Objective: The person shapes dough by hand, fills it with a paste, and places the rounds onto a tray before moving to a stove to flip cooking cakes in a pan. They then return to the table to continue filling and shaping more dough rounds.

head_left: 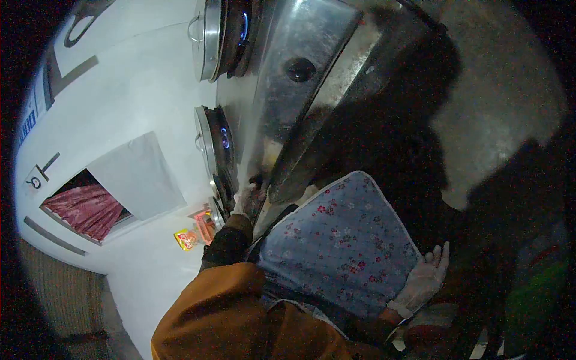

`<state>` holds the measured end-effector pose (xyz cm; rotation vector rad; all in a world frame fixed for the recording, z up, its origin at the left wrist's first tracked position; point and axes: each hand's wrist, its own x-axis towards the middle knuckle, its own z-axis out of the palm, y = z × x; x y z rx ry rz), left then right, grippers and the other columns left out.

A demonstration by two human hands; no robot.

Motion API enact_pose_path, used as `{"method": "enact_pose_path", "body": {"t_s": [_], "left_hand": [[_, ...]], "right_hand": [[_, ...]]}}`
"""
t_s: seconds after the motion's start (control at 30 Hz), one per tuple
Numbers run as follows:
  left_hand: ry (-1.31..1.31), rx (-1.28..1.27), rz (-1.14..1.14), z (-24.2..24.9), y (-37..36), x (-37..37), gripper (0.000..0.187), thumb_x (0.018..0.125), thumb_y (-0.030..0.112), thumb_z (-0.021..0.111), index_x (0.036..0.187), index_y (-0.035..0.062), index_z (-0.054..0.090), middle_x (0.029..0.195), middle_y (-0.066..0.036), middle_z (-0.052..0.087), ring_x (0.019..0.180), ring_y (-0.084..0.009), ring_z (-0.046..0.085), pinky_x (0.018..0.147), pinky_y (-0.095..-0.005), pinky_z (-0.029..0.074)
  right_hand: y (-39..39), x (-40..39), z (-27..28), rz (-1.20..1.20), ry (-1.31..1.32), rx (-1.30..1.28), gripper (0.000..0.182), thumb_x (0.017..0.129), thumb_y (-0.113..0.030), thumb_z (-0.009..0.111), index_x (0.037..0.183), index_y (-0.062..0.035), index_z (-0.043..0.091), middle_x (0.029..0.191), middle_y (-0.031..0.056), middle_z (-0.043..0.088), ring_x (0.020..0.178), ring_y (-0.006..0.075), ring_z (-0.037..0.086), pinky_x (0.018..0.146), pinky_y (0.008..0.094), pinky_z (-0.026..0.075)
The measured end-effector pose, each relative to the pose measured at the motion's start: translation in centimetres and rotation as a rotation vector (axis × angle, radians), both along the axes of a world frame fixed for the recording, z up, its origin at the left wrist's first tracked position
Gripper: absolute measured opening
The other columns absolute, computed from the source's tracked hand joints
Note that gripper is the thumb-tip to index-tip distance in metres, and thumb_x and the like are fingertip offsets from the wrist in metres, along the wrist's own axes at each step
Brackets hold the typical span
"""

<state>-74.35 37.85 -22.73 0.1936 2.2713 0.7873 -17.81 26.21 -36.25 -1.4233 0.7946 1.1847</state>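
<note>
Far left of the left fingers, a red patterned curtain [90, 207] covers part of the wall opening, likely for privacy; blue marks [27, 126] on the wall's edge are too small to read. Nearer those fingers, a yellow-and-red packet [187, 239] carries pale lettering, too blurred for a brand to be named. Just beyond them, a metal pan [204, 135] and, further off, a metal pot [210, 42] stand by blue flames, presumably placed there for heating. The gloved left hand [243, 201] is at the near end of the steel counter [285, 99], beside something dark; whether its fingers grip anything, I cannot tell. Rightward, between the two hands, hangs the blue floral cloth [339, 243], spread flat in front of the body, perhaps to shield the clothes. At its right corner, the gloved right hand [423, 279] has its fingers released and extended, the palm just beside or against the edge, perhaps steadying it.
</note>
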Motion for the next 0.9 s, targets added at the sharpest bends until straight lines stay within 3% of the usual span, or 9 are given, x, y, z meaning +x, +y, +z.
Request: {"method": "enact_pose_path", "body": {"t_s": [0.17, 0.37, 0.43, 0.5, 0.6, 0.7, 0.8, 0.9], "left_hand": [[-0.043, 0.078, 0.034, -0.2, -0.7, -0.6, 0.034, 0.089, 0.005, 0.067, 0.119, -0.0065, 0.057, 0.109, -0.016, 0.063, 0.086, -0.0283, 0.069, 0.068, -0.0391, 0.062], [0.382, -0.141, -0.48, -1.1, -1.0, -1.0, 0.034, 0.09, 0.002, 0.064, 0.119, -0.0111, 0.053, 0.106, -0.02, 0.064, 0.079, -0.0334, 0.07, 0.066, -0.0423, 0.063], [0.359, -0.11, -0.356, -1.3, -0.9, -1.4, 0.035, 0.09, 0.001, 0.063, 0.12, -0.0117, 0.052, 0.103, -0.021, 0.064, 0.076, -0.0342, 0.07, 0.064, -0.0432, 0.062], [0.199, 0.034, -0.039, -0.8, 0.2, 1.1, 0.034, 0.091, 0.001, 0.063, 0.121, -0.0116, 0.051, 0.099, -0.021, 0.065, 0.074, -0.0345, 0.07, 0.062, -0.0442, 0.062], [0.11, 0.194, 0.12, -0.1, 1.2, 5.3, 0.032, 0.092, 0.0, 0.062, 0.119, -0.0113, 0.051, 0.095, -0.022, 0.065, 0.074, -0.0355, 0.07, 0.058, -0.0452, 0.061], [0.083, 0.171, 0.123, -0.5, 0.6, 2.9, 0.029, 0.092, -0.002, 0.062, 0.117, -0.0123, 0.05, 0.095, -0.024, 0.065, 0.075, -0.0371, 0.07, 0.056, -0.0466, 0.06], [0.111, 0.167, 0.139, 0.3, 1.6, 6.5, 0.029, 0.092, -0.003, 0.061, 0.117, -0.0133, 0.049, 0.096, -0.025, 0.065, 0.075, -0.0387, 0.07, 0.055, -0.0472, 0.06], [0.314, 0.128, 0.081, 0.0, 2.2, 7.6, 0.029, 0.092, -0.003, 0.061, 0.116, -0.0138, 0.049, 0.094, -0.025, 0.064, 0.073, -0.0397, 0.07, 0.054, -0.0484, 0.06]], "right_hand": [[1.0, 0.4, 1.3, -0.052, 0.05, -0.004, 0.047, 0.099, -0.028, 0.055, 0.142, -0.0088, 0.055, 0.11, 0.0009, 0.059, 0.088, 0.0119, 0.051, 0.089, 0.0292, 0.041], [0.7, 0.4, 1.2, -0.044, 0.044, 0.016, 0.048, 0.098, -0.028, 0.058, 0.142, -0.0086, 0.054, 0.108, 0.0006, 0.059, 0.088, 0.0118, 0.051, 0.089, 0.0287, 0.041], [0.5, 0.3, 1.1, -0.013, 0.019, 0.029, 0.048, 0.099, -0.03, 0.056, 0.142, -0.0089, 0.055, 0.109, 0.0008, 0.059, 0.089, 0.0121, 0.05, 0.089, 0.029, 0.04], [-0.4, 0.3, 0.4, -0.035, 0.042, 0.07, 0.048, 0.1, -0.031, 0.054, 0.142, -0.0091, 0.055, 0.109, 0.0011, 0.058, 0.089, 0.0127, 0.05, 0.09, 0.03, 0.04], [-0.4, 0.1, 0.2, -0.023, 0.027, 0.025, 0.048, 0.101, -0.034, 0.052, 0.142, -0.0094, 0.055, 0.11, 0.0014, 0.058, 0.09, 0.0136, 0.049, 0.091, 0.0315, 0.039], [-0.3, -0.1, 0.3, -0.006, -0.008, -0.006, 0.048, 0.102, -0.035, 0.051, 0.142, -0.0096, 0.055, 0.111, 0.0014, 0.058, 0.09, 0.014, 0.048, 0.091, 0.0324, 0.039], [-0.8, -0.2, -0.1, -0.025, -0.002, 0.016, 0.048, 0.102, -0.036, 0.051, 0.142, -0.0096, 0.055, 0.111, 0.0016, 0.058, 0.09, 0.0142, 0.048, 0.091, 0.033, 0.039], [-1.0, -0.1, 0.0, -0.049, 0.012, 0.051, 0.048, 0.102, -0.035, 0.052, 0.142, -0.0092, 0.055, 0.111, 0.0019, 0.058, 0.091, 0.0145, 0.048, 0.092, 0.0338, 0.039]]}}
